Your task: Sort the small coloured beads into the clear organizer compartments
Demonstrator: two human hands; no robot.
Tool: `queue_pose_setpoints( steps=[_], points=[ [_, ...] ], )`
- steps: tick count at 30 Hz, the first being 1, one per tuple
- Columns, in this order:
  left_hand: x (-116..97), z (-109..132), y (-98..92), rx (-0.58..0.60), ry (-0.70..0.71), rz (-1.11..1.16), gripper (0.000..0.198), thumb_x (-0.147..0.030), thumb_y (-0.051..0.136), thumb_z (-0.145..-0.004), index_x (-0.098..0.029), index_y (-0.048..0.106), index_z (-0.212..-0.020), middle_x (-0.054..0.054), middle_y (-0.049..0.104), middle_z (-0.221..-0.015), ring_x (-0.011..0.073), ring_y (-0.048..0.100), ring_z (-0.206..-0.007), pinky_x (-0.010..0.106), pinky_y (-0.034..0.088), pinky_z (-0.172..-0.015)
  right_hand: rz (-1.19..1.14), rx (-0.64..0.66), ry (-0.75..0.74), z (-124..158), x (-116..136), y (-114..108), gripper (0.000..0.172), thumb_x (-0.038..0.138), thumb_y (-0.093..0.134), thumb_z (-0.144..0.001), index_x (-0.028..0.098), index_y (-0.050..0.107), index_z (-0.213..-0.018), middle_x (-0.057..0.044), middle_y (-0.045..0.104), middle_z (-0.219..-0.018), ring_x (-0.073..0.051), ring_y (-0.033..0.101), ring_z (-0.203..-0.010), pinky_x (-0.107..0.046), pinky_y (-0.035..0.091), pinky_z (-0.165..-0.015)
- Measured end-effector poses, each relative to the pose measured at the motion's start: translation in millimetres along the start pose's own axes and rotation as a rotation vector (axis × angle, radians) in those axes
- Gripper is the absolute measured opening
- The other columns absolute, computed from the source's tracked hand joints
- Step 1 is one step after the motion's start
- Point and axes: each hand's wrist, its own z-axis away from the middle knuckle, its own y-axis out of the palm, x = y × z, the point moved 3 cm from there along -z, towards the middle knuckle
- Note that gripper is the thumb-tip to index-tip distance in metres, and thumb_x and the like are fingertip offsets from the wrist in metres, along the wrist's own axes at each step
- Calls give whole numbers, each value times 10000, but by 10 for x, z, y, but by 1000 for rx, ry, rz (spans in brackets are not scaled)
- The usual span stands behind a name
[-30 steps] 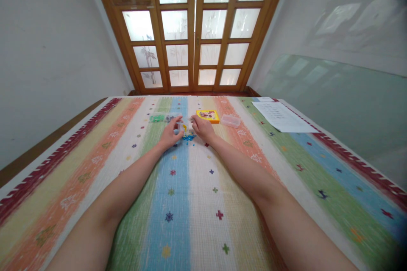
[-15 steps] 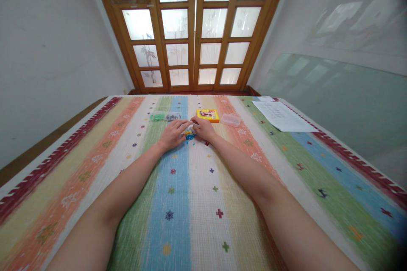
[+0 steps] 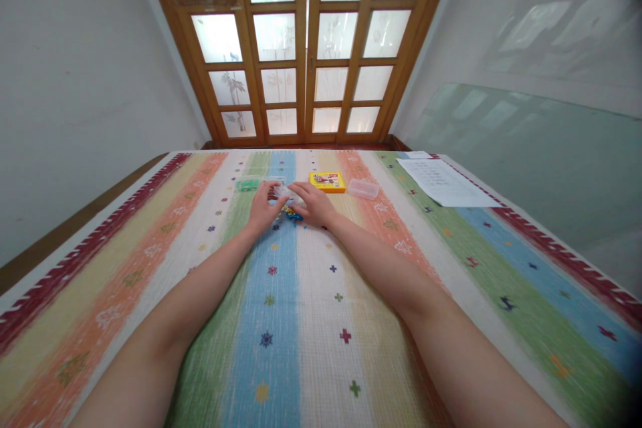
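Note:
My left hand (image 3: pixel 263 208) is at the middle of the table, its fingers and thumb curled around the left side of a whitish, see-through plastic piece (image 3: pixel 285 192) that looks like a small bag. On its other side my right hand (image 3: pixel 315 204) grips the same piece. Below the fingers lies a small heap of blue and yellow pieces (image 3: pixel 292 215), partly covered by the hands. Just beyond my left hand is a clear box (image 3: pixel 247 184) with green pieces in it; its right part is mostly hidden.
A yellow box (image 3: pixel 327 182) with a printed top lies past my right hand. Beside it sits a clear plastic tray or lid (image 3: pixel 363 188). Printed paper sheets (image 3: pixel 444 182) lie at the far right, on the striped tablecloth (image 3: pixel 321 348). Wooden glazed doors (image 3: pixel 305 80) stand behind the table.
Both hands have shifted slightly left. The whitish plastic piece, earlier a thin pale edge at my right fingers, now shows spread between both hands. My left fingers have turned upward around it.

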Motion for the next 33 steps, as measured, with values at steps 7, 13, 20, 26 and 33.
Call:
queue_pose_setpoints(
  steps=[7, 13, 20, 26, 33],
  points=[
    [177, 18, 151, 44, -87, 73, 363, -433, 659, -949, -210, 611, -1232, 71, 684, -1114, 181, 670, -891, 320, 553, -821, 108, 59, 9, -43, 18, 74, 396, 274, 514, -1061, 218, 587, -1447, -130, 672, -1360, -279, 592, -1254, -429, 460, -1090],
    [354, -11, 69, -1, -121, -77, 351, -347, 630, -955, -224, 627, -1283, 85, 695, -1155, 222, 671, -978, 374, 534, -920, 173, 20, 124, -110, -179, 73, 392, 216, 540, -1028, 209, 621, -1412, -134, 662, -1371, -291, 558, -1289, -458, 425, -1124],
    [546, -43, -37, -21, -138, -219, 216, -241, 644, -890, -203, 711, -1092, 111, 694, -1142, 284, 633, -1122, 457, 479, -1069, 322, 100, 275, -248, -433, 231, 398, 138, 542, -980, 234, 671, -1344, -146, 599, -1471, -327, 485, -1367, -517, 351, -1144],
    [527, -47, -31, -11, -133, -271, 223, -250, 627, -901, -199, 724, -1096, 104, 689, -1147, 280, 623, -1152, 448, 460, -1099, 366, 146, 305, -381, -467, 349, 370, 198, 486, -1026, 213, 656, -1354, -164, 656, -1363, -328, 527, -1291, -504, 341, -1120],
    [600, -79, -108, -88, -169, -298, 222, -216, 588, -911, -187, 716, -1090, 102, 702, -1136, 264, 633, -1128, 430, 478, -1078, 294, 178, 194, -682, -227, 557, 503, 385, 571, -1031, 195, 543, -1495, -160, 576, -1493, -316, 479, -1375, -472, 300, -1175]
  ],
)
